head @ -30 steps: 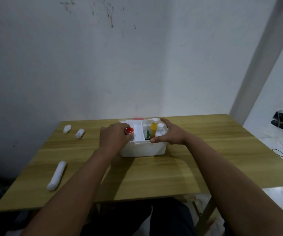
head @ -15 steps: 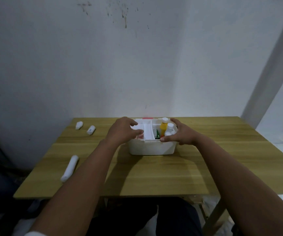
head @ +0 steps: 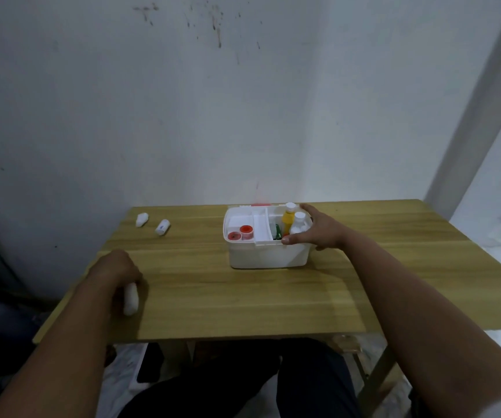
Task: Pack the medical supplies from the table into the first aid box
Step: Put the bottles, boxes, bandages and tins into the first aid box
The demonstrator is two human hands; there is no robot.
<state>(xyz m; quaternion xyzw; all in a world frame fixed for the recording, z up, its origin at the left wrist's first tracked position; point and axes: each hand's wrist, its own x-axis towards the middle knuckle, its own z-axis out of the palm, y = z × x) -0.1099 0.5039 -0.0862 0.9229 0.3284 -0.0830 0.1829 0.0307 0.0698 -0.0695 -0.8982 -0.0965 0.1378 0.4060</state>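
Note:
The white first aid box (head: 265, 256) stands open at the table's far middle. Inside it are two red-capped items (head: 240, 233) on the left, and a yellow bottle (head: 287, 219) and a white bottle (head: 298, 223) on the right. My right hand (head: 315, 229) grips the box's right rim. My left hand (head: 116, 270) is down at the near left of the table, fingers curled over the top end of a long white gauze roll (head: 131, 300) that lies on the wood. Two small white bottles (head: 142, 219) (head: 162, 227) lie at the far left.
The wooden table (head: 243, 297) stands against a white wall. Its front edge runs just above my lap. A pale pillar rises at the right, with floor and dark shoes beyond it.
My left hand left the box, where it set the red-capped item, and moved down-left onto the long white roll. My right hand stayed on the box's right rim.

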